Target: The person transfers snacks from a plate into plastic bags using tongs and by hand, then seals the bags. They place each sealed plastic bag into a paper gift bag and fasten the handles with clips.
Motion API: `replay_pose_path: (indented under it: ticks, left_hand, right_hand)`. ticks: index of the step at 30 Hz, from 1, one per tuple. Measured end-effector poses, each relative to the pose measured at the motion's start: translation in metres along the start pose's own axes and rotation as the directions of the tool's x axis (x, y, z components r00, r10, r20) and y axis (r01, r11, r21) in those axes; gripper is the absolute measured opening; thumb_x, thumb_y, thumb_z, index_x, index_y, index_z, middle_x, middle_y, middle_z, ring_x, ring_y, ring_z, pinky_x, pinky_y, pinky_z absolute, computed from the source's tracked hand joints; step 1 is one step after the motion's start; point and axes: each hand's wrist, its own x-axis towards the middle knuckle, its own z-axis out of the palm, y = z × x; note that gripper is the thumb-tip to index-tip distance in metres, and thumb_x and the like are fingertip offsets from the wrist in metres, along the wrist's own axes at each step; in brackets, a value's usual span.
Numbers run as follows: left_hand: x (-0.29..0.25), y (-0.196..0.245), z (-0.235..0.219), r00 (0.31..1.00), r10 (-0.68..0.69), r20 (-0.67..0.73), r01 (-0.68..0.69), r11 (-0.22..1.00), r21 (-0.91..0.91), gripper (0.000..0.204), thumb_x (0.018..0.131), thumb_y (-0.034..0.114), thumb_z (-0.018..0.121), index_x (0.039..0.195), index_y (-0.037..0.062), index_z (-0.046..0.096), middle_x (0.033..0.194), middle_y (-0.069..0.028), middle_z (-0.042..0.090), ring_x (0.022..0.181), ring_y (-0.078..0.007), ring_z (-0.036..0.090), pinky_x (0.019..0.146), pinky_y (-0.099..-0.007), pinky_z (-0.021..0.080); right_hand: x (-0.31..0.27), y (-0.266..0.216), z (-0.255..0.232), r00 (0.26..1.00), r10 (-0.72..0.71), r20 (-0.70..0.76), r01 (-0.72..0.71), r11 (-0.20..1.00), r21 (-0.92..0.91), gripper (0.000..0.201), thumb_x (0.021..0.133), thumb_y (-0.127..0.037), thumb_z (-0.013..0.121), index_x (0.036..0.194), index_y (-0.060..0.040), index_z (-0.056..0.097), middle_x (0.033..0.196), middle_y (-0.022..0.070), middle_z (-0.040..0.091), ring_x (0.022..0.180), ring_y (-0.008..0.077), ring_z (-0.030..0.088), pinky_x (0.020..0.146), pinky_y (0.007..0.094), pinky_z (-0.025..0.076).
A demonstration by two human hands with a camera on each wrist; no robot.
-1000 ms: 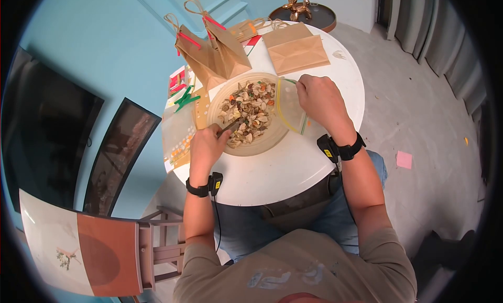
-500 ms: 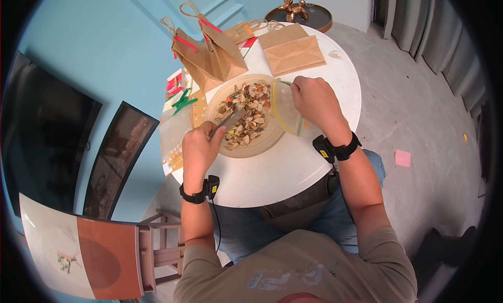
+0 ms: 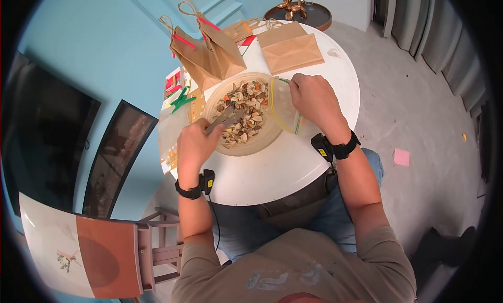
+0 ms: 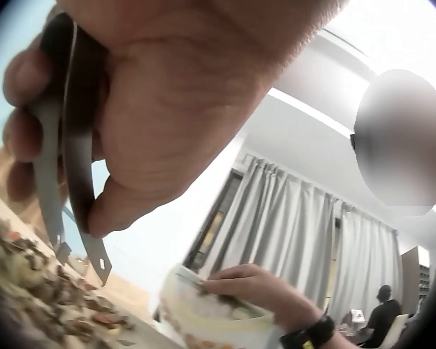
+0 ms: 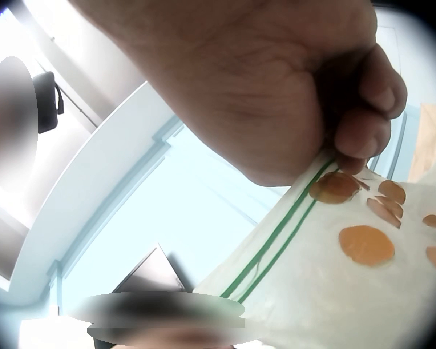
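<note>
Metal tongs (image 3: 222,120) are held in the left hand (image 3: 196,146), their tips over dried flakes and petals (image 3: 246,106) in a round pale bowl (image 3: 251,149). In the left wrist view the fingers and thumb of the left hand (image 4: 167,94) grip the tongs (image 4: 78,145), whose two tips stand slightly apart with nothing plainly between them. A clear zip bag (image 3: 284,106) with a yellow and green edge hangs at the bowl's right side, its top edge pinched by the right hand (image 3: 317,100). Orange dots mark the bag (image 5: 305,269) in the right wrist view, below the right hand (image 5: 261,87).
Two standing paper bags (image 3: 209,57) with red clips are behind the bowl, and a flat paper bag (image 3: 291,49) lies at the back right. Green clips (image 3: 182,100) and printed sheets lie at the left of the white table (image 3: 262,180).
The left hand has drawn the tongs back from deep among the flakes, up and toward the left. The right hand keeps its hold on the bag, nearly still.
</note>
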Motion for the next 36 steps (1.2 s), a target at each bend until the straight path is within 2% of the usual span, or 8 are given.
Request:
replay_pose_path:
  ticks: [6, 9, 12, 20, 24, 29, 32, 36]
  left_hand:
    - [0.011, -0.07, 0.024, 0.988, -0.152, 0.019, 0.15, 0.985, 0.087, 0.048, 0.095, 0.043, 0.084, 0.092, -0.0047, 0.082, 0.08, -0.0271, 0.076, 0.077, -0.0431, 0.077, 0.072, -0.0484, 0.06]
    - [0.02, -0.075, 0.031, 0.983, -0.151, 0.101, 0.163, 0.979, -0.122, 0.048, 0.095, 0.042, 0.085, 0.091, -0.0061, 0.082, 0.077, -0.0257, 0.075, 0.072, -0.0377, 0.076, 0.071, -0.0453, 0.059]
    - [0.026, -0.056, 0.034, 0.982, -0.117, 0.147, 0.144, 0.972, -0.184, 0.048, 0.094, 0.041, 0.085, 0.091, -0.0067, 0.081, 0.076, -0.0249, 0.075, 0.07, -0.0331, 0.075, 0.07, -0.0435, 0.059]
    - [0.037, -0.024, 0.049, 0.99, -0.019, 0.138, 0.032, 0.995, -0.094, 0.048, 0.094, 0.042, 0.085, 0.096, -0.0057, 0.081, 0.084, -0.029, 0.077, 0.083, -0.0452, 0.078, 0.078, -0.0496, 0.061]
    - [0.037, -0.023, 0.052, 0.991, -0.02, 0.135, 0.032, 0.996, -0.083, 0.045, 0.094, 0.041, 0.086, 0.094, -0.0045, 0.081, 0.083, -0.0281, 0.076, 0.083, -0.0449, 0.077, 0.077, -0.0498, 0.06]
    - [0.031, -0.028, 0.061, 0.996, 0.004, 0.085, 0.003, 0.997, -0.083, 0.032, 0.098, 0.028, 0.085, 0.099, -0.0032, 0.083, 0.079, -0.0202, 0.078, 0.069, -0.0313, 0.074, 0.069, -0.0428, 0.057]
    - [0.027, -0.024, 0.056, 0.998, -0.018, 0.061, 0.027, 0.99, -0.138, 0.035, 0.099, 0.033, 0.084, 0.095, -0.0019, 0.083, 0.082, -0.0238, 0.078, 0.077, -0.0418, 0.077, 0.073, -0.0481, 0.059]
    - [0.024, -0.029, 0.046, 0.998, -0.049, 0.043, 0.056, 0.981, -0.185, 0.034, 0.099, 0.032, 0.085, 0.098, -0.0021, 0.084, 0.081, -0.0221, 0.078, 0.074, -0.0386, 0.077, 0.072, -0.0458, 0.059]
  right_hand:
    - [-0.003, -0.001, -0.002, 1.0, -0.003, 0.016, 0.003, 1.0, -0.014, 0.028, 0.104, -0.014, 0.065, 0.089, 0.005, 0.077, 0.081, 0.0313, 0.074, 0.077, 0.0492, 0.075, 0.079, 0.0553, 0.061]
    - [-0.002, -0.002, -0.002, 1.0, -0.004, 0.015, 0.005, 1.0, -0.024, 0.028, 0.104, -0.015, 0.065, 0.089, 0.0048, 0.077, 0.081, 0.0309, 0.074, 0.077, 0.0488, 0.075, 0.079, 0.0553, 0.061]
    - [-0.001, -0.003, 0.0, 1.0, -0.007, 0.014, 0.007, 1.0, -0.022, 0.028, 0.104, -0.015, 0.065, 0.088, 0.0046, 0.077, 0.081, 0.0309, 0.074, 0.076, 0.0488, 0.075, 0.079, 0.0553, 0.061]
    - [0.0, -0.005, 0.007, 1.0, -0.027, 0.017, 0.027, 0.999, -0.027, 0.028, 0.104, -0.015, 0.064, 0.088, 0.0046, 0.077, 0.08, 0.0309, 0.073, 0.075, 0.049, 0.074, 0.078, 0.0553, 0.06]
    - [0.0, -0.003, 0.009, 0.999, -0.034, 0.014, 0.034, 0.999, -0.027, 0.028, 0.104, -0.014, 0.064, 0.088, 0.0045, 0.077, 0.079, 0.0308, 0.073, 0.075, 0.0486, 0.074, 0.078, 0.055, 0.06]
    - [0.0, -0.002, 0.008, 0.999, -0.035, 0.005, 0.035, 0.999, -0.028, 0.027, 0.103, -0.013, 0.064, 0.087, 0.0044, 0.077, 0.078, 0.0305, 0.073, 0.074, 0.0487, 0.074, 0.078, 0.0548, 0.06]
    - [0.0, -0.002, 0.008, 1.0, -0.029, 0.008, 0.03, 0.999, -0.027, 0.027, 0.103, -0.013, 0.064, 0.086, 0.0044, 0.077, 0.078, 0.0306, 0.073, 0.074, 0.0488, 0.074, 0.078, 0.0548, 0.06]
    - [0.0, -0.001, 0.007, 0.999, -0.031, 0.007, 0.031, 0.999, -0.022, 0.028, 0.103, -0.013, 0.064, 0.087, 0.0043, 0.078, 0.079, 0.0308, 0.073, 0.075, 0.0489, 0.074, 0.078, 0.0551, 0.06]
